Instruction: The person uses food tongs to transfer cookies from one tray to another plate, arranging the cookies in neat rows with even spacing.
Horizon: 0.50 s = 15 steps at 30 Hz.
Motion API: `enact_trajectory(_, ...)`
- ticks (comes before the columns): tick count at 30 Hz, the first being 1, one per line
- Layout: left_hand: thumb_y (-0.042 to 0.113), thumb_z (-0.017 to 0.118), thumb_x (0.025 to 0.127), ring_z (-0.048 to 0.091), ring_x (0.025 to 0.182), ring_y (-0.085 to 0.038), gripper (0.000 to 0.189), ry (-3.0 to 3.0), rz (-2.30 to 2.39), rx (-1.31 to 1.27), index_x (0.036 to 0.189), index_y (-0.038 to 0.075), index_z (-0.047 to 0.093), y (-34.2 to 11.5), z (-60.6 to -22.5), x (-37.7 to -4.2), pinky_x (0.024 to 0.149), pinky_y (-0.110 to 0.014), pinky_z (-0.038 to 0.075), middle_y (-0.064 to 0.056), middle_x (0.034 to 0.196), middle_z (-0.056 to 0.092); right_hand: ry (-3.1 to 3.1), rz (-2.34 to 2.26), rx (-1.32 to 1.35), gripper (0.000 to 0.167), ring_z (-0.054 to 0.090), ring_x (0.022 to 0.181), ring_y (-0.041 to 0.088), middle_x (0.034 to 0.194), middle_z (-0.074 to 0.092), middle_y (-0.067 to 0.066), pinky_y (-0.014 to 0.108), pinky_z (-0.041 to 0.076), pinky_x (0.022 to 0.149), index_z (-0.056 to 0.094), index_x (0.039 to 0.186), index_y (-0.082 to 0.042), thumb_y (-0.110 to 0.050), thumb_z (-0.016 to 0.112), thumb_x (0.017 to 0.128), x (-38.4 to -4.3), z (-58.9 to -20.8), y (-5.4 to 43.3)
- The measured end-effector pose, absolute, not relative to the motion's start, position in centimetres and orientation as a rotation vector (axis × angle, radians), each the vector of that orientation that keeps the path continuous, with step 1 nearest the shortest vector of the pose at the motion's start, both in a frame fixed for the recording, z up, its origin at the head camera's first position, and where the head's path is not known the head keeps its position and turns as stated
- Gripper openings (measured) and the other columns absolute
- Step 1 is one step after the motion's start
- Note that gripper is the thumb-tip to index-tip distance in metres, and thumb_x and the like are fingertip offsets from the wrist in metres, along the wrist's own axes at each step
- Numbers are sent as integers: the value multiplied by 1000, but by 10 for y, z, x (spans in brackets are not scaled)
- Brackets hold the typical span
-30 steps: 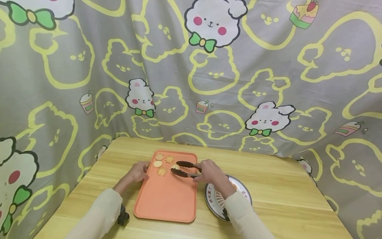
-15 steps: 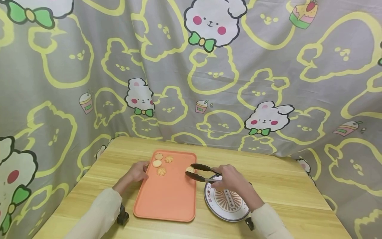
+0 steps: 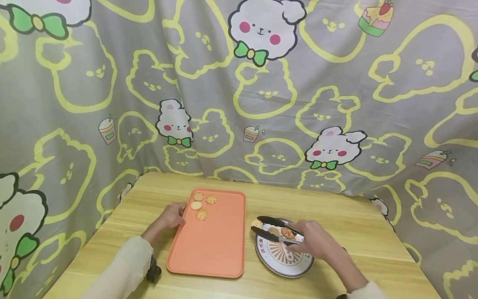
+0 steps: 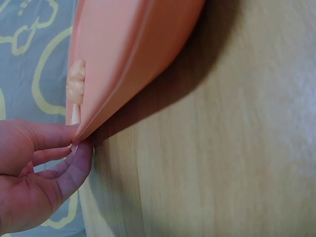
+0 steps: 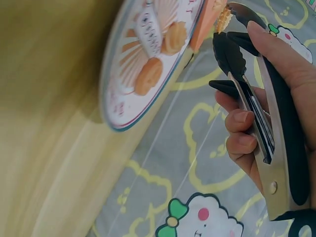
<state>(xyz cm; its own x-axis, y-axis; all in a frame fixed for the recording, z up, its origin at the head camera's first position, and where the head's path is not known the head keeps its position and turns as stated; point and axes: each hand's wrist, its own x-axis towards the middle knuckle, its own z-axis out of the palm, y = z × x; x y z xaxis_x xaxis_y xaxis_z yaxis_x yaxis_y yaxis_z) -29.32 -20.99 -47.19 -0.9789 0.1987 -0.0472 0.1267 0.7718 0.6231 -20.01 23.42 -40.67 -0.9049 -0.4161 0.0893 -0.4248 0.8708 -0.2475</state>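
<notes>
My left hand [image 3: 173, 214] pinches the left edge of an orange tray [image 3: 209, 249], thumb and fingers on its rim in the left wrist view. Two round cookies [image 3: 196, 205] and two flower-shaped cookies [image 3: 202, 215] lie in the tray's far left part. My right hand [image 3: 311, 238] grips metal tongs with black tips [image 3: 267, 235]. Between those tips sits a small pale cookie [image 5: 224, 20], over the left rim of a patterned plate [image 3: 266, 254]. On the plate are two browner cookies [image 5: 148, 76], partly covered by the tongs in the head view.
The wooden table [image 3: 347, 232] extends to both sides of the tray and plate. A grey curtain [image 3: 276, 95] with cartoon figures hangs behind and at the sides. A narrow strip of table separates tray and plate.
My right hand has carried the tongs and cookie rightward, from over the tray to the plate's left rim. The left hand has stayed on the tray edge.
</notes>
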Motion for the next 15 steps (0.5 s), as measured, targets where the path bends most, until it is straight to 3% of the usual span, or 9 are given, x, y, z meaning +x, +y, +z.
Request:
enact_trajectory(9,-9,68,69,55,59,-15,71,2847,994,255,135,-13,43,-210,-473,-294,52,-26,48,-13,80,61,-3023,453,628,70,58,78,9,92,69,-1,25,48,64,65,118,1,-43,81,66,-178,-414,258)
enact_trajectory(15,-9,68,70,56,58,-14,71,2836,1004,246,135,-13,42,-210,-472,-294,52,-27,49,-14,82,61,-3002,457,628,71,67,97,24,102,72,6,39,55,81,67,115,1,-46,81,64,-168,-420,264)
